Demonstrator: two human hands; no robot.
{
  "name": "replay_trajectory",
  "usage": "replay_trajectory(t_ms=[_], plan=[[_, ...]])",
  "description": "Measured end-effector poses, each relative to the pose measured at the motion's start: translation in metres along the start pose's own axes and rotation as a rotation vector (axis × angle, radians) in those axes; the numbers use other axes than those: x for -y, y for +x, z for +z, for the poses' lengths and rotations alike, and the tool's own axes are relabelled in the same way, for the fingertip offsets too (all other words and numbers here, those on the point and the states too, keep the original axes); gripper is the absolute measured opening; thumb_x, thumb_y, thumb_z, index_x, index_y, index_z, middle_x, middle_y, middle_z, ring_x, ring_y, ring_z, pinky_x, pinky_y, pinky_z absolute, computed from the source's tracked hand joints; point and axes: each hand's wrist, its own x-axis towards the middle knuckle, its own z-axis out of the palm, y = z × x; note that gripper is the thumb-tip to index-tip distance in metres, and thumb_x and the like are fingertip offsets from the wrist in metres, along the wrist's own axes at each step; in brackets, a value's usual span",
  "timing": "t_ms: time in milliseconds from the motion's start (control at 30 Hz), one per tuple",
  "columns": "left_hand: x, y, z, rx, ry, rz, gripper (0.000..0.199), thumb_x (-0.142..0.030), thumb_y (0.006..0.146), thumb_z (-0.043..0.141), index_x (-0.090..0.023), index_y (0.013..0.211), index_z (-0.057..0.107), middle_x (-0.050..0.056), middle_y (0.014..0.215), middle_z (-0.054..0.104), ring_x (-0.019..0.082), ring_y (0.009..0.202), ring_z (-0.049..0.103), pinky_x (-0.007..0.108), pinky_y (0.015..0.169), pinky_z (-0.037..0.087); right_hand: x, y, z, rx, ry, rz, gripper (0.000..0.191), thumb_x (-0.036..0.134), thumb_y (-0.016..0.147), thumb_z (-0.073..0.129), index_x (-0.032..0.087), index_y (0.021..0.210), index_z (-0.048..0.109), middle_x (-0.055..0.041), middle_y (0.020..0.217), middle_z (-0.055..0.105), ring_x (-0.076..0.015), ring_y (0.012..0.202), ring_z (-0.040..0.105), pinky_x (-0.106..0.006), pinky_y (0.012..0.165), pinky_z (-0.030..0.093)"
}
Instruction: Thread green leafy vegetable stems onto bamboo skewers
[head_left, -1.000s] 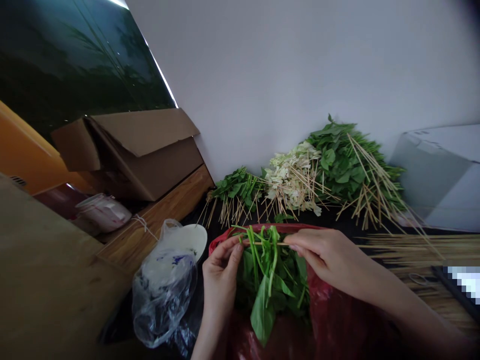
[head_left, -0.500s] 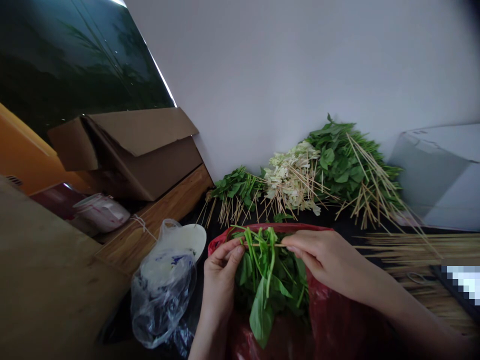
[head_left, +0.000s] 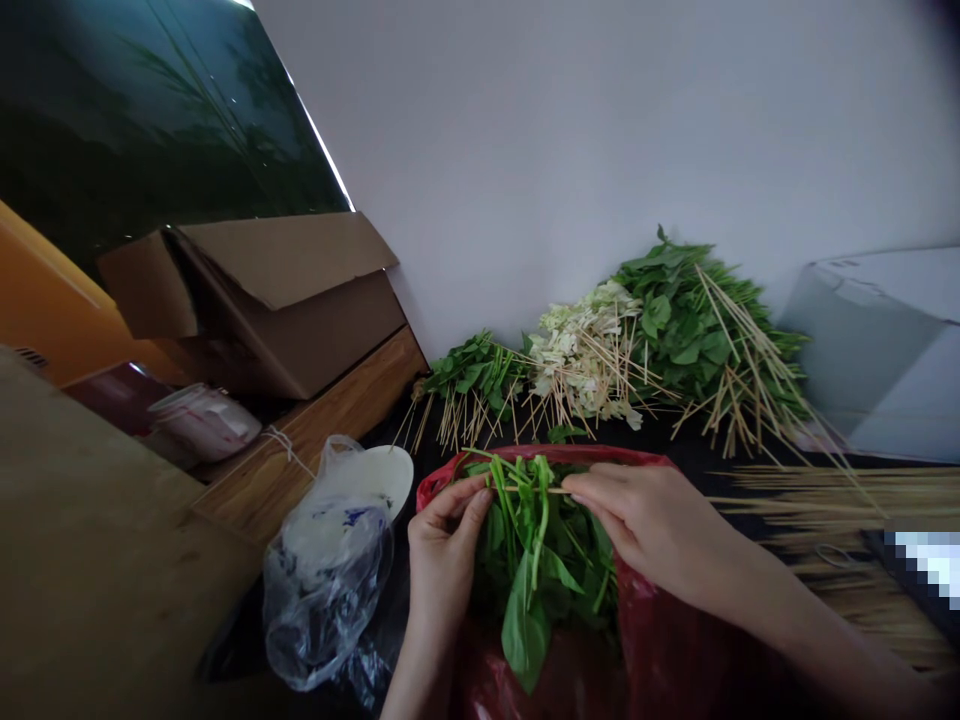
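Observation:
My right hand (head_left: pixel 637 510) is closed around a thin wooden skewer (head_left: pixel 555 491), which runs level toward the left. Several leafy green stems (head_left: pixel 541 510) hang across the skewer, their leaves drooping down. At the left end of it, my left hand (head_left: pixel 444 530) pinches a green stem between thumb and forefinger; the skewer's tip is hidden there. Both hands are over an open red plastic bag (head_left: pixel 660 620) that holds more leafy greens (head_left: pixel 577 625).
Skewered greens (head_left: pixel 476 370), skewered pale cabbage (head_left: pixel 585 340) and a larger green pile (head_left: pixel 675 310) lie along the wall. Loose skewers (head_left: pixel 855 490) spread at right near a white box (head_left: pixel 885 350). Left are a clear plastic bag (head_left: pixel 322 590), a white bowl (head_left: pixel 394 475) and a cardboard box (head_left: pixel 315 330).
Very little differs. My left hand has shifted slightly right along the skewer, and my right hand still grips its other end.

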Motion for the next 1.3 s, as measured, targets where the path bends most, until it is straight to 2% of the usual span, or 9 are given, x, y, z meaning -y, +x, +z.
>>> replay_trajectory(t_ms=[200, 333, 533, 633, 733, 867, 967, 1133, 1300], plan=[[0.0, 0.006, 0.004, 0.066, 0.029, 0.021, 0.027, -0.035, 0.073, 0.086, -0.018, 0.092, 0.083, 0.009, 0.086, 0.082, 0.026, 0.087, 0.077, 0.031, 0.078, 0.06, -0.002, 0.004, 0.007, 0.03, -0.012, 0.03, 0.035, 0.006, 0.092, 0.047, 0.022, 0.103, 0.075, -0.0058, 0.097, 0.077, -0.0206, 0.088, 0.074, -0.033, 0.081, 0.057], [0.0, 0.011, 0.006, 0.141, -0.106, -0.086, 0.04, -0.036, 0.068, 0.089, -0.019, 0.104, 0.08, 0.008, 0.085, 0.083, 0.023, 0.078, 0.078, 0.03, 0.075, 0.06, -0.011, 0.005, 0.005, 0.042, 0.017, 0.033, 0.033, 0.009, 0.094, 0.047, 0.023, 0.104, 0.075, -0.0063, 0.1, 0.078, -0.0209, 0.09, 0.074, -0.033, 0.083, 0.056], [0.01, 0.015, 0.004, 0.106, -0.152, -0.167, 0.029, -0.033, 0.06, 0.094, -0.016, 0.079, 0.08, 0.005, 0.075, 0.081, 0.016, 0.063, 0.072, 0.023, 0.062, 0.055, -0.015, 0.005, 0.005, 0.072, 0.061, 0.047, 0.033, 0.012, 0.096, 0.045, 0.023, 0.105, 0.075, -0.0058, 0.102, 0.078, -0.0203, 0.091, 0.074, -0.032, 0.083, 0.055], [0.013, 0.017, 0.005, 0.12, -0.19, -0.202, 0.03, -0.033, 0.059, 0.095, -0.016, 0.078, 0.079, 0.003, 0.07, 0.079, 0.013, 0.058, 0.07, 0.021, 0.06, 0.054, -0.018, 0.006, 0.008, 0.068, 0.086, 0.047, 0.033, 0.013, 0.096, 0.045, 0.022, 0.108, 0.075, -0.0058, 0.104, 0.078, -0.0204, 0.092, 0.074, -0.033, 0.084, 0.055], [0.007, 0.022, 0.001, 0.212, -0.17, -0.208, 0.035, -0.037, 0.062, 0.094, -0.015, 0.087, 0.081, 0.008, 0.079, 0.081, 0.016, 0.067, 0.073, 0.024, 0.068, 0.056, -0.029, 0.006, 0.003, 0.077, 0.144, 0.054, 0.031, 0.018, 0.096, 0.047, 0.023, 0.105, 0.076, -0.0043, 0.099, 0.078, -0.0183, 0.084, 0.073, -0.03, 0.077, 0.056], [-0.01, 0.037, -0.018, 0.244, -0.083, -0.027, 0.04, -0.046, 0.082, 0.079, -0.016, 0.107, 0.079, 0.013, 0.105, 0.081, 0.024, 0.101, 0.074, 0.031, 0.091, 0.056, -0.053, 0.004, -0.015, 0.054, 0.196, 0.113, 0.028, 0.024, 0.097, 0.049, 0.023, 0.105, 0.076, -0.0041, 0.092, 0.077, -0.0176, 0.08, 0.072, -0.028, 0.072, 0.056], [-0.019, 0.047, -0.033, 0.224, 0.058, 0.074, 0.03, -0.043, 0.084, 0.076, -0.017, 0.098, 0.081, 0.012, 0.101, 0.081, 0.024, 0.097, 0.074, 0.033, 0.091, 0.055, -0.069, 0.003, -0.024, 0.083, 0.238, 0.126, 0.026, 0.028, 0.098, 0.051, 0.024, 0.102, 0.077, -0.0052, 0.095, 0.076, -0.0191, 0.085, 0.072, -0.029, 0.073, 0.057], [-0.02, 0.057, -0.044, 0.366, 0.512, 0.263, 0.017, -0.031, 0.086, 0.07, -0.021, 0.093, 0.08, 0.007, 0.092, 0.08, 0.025, 0.086, 0.072, 0.034, 0.081, 0.054, -0.083, 0.002, -0.016, 0.164, 0.269, 0.141, 0.026, 0.027, 0.097, 0.052, 0.024, 0.103, 0.076, -0.0059, 0.096, 0.075, -0.0192, 0.087, 0.072, -0.03, 0.075, 0.057], [-0.021, 0.067, -0.058, 0.475, 1.071, 0.566, 0.027, -0.024, 0.078, 0.079, -0.022, 0.106, 0.077, 0.01, 0.114, 0.077, 0.035, 0.112, 0.063, 0.049, 0.096, 0.047, -0.09, 0.002, -0.008, 0.193, 0.252, 0.173, 0.027, 0.031, 0.098, 0.051, 0.025, 0.107, 0.075, -0.0066, 0.102, 0.075, -0.0206, 0.092, 0.072, -0.031, 0.079, 0.057]])
